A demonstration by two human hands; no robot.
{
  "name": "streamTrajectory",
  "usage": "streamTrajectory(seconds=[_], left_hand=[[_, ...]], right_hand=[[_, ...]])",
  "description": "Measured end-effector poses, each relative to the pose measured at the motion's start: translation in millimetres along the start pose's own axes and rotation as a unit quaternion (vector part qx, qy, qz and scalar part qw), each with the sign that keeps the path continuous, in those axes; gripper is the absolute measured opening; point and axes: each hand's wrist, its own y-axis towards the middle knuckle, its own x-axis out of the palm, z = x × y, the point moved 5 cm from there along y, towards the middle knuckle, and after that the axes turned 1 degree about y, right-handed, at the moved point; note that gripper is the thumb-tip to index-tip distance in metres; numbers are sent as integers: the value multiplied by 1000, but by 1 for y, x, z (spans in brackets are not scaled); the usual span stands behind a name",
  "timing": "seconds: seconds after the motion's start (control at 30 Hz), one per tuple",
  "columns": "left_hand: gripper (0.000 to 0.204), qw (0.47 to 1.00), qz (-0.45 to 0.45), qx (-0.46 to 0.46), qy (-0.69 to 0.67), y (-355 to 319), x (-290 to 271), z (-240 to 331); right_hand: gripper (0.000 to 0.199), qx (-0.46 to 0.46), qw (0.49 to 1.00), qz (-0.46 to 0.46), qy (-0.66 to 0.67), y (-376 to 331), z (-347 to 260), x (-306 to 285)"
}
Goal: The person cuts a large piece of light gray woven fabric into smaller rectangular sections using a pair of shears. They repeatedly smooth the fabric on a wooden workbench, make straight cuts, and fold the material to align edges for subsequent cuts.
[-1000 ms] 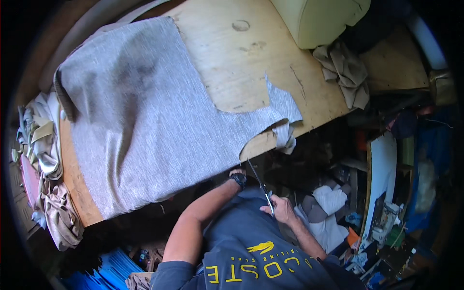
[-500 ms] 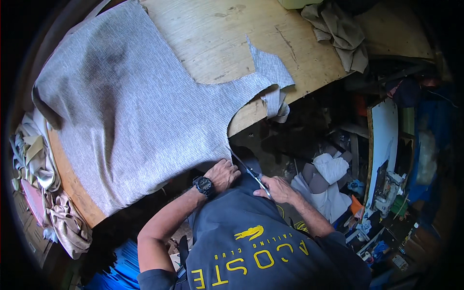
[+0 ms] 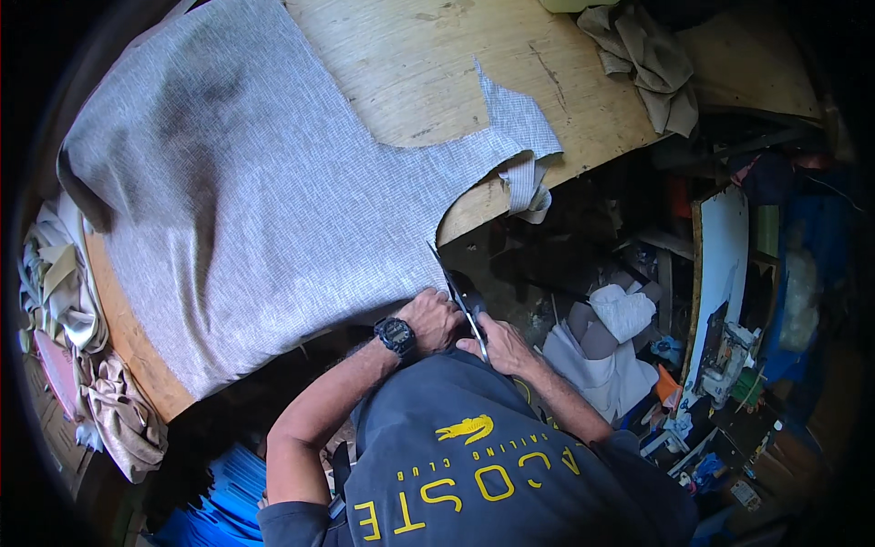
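A large piece of light grey woven fabric spreads over the wooden table and hangs past its near edge. My left hand, a black watch on its wrist, is closed on the fabric's near edge. Just to its right, my right hand grips a pair of scissors by the handles. The blades point away from me, their tips at the fabric's right edge, below the curved cut-out. A narrow strip of the cloth reaches right and folds down over the table edge.
The wooden table has a crumpled beige cloth at its far right. Fabric scraps hang at the left. Pale cloth pieces lie below on the right, near a white panel and clutter. Blue material lies low at the left.
My right hand and the scissors have moved up and slightly left, bringing the blades farther along the fabric edge. My left hand has shifted slightly up and right, still holding the cloth.
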Motion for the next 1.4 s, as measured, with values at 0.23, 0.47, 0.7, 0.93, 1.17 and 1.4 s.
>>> streamTrajectory(seconds=[0.23,0.47,0.7,0.93,1.17,1.4], left_hand=[[27,999,0,7,47,3,2,2],[26,997,-17,14,69,3,7,2],[24,999,-11,15,47,4,11,0],[26,996,-52,-1,68,4,13,-4],[25,998,-42,-13,53,2,31,-10],[24,1000,1,-8,22,1,43,-22]], right_hand=[[74,44,997,-7,-65,-12,-5,-5],[69,12,997,45,-57,-5,7,12],[56,-20,997,66,40,-1,8,6],[51,-21,996,75,-31,22,-9,-9],[43,-24,997,57,43,21,-15,-11],[53,-30,994,97,-25,43,-36,-28]])
